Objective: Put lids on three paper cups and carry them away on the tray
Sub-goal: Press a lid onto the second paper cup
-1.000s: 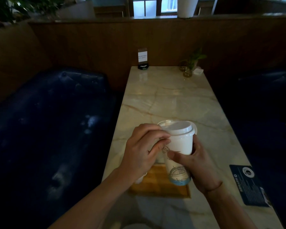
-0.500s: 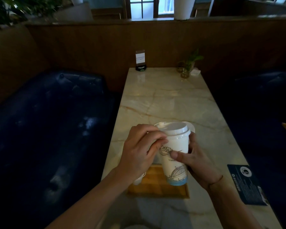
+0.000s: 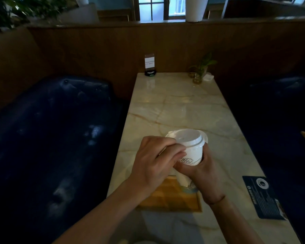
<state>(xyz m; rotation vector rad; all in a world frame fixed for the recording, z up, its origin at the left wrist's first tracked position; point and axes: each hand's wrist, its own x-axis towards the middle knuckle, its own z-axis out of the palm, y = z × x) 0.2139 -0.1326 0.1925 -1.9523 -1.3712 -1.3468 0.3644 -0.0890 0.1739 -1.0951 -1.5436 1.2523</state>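
A white paper cup [image 3: 192, 156] with a line drawing stands over the wooden tray [image 3: 171, 198] near the table's front edge. My right hand [image 3: 203, 170] is wrapped around the cup's body. A white lid [image 3: 187, 138] sits on its rim, and the fingers of my left hand [image 3: 155, 162] press at the lid's left edge. More white lid or rim edges show just behind this cup, at its left [image 3: 170, 133] and its right [image 3: 205, 137]. Other cups are hidden behind my hands.
The marble table [image 3: 174, 106] runs away from me to a wooden wall. A dark blue card [image 3: 261, 196] lies at the right front. A small sign stand [image 3: 150, 65] and a glass with a plant [image 3: 199, 74] stand at the far end. Dark blue sofas flank both sides.
The cup has come down toward the tray and turned slightly. My right hand has slid around its body. My left fingers stay on the lid's edge.
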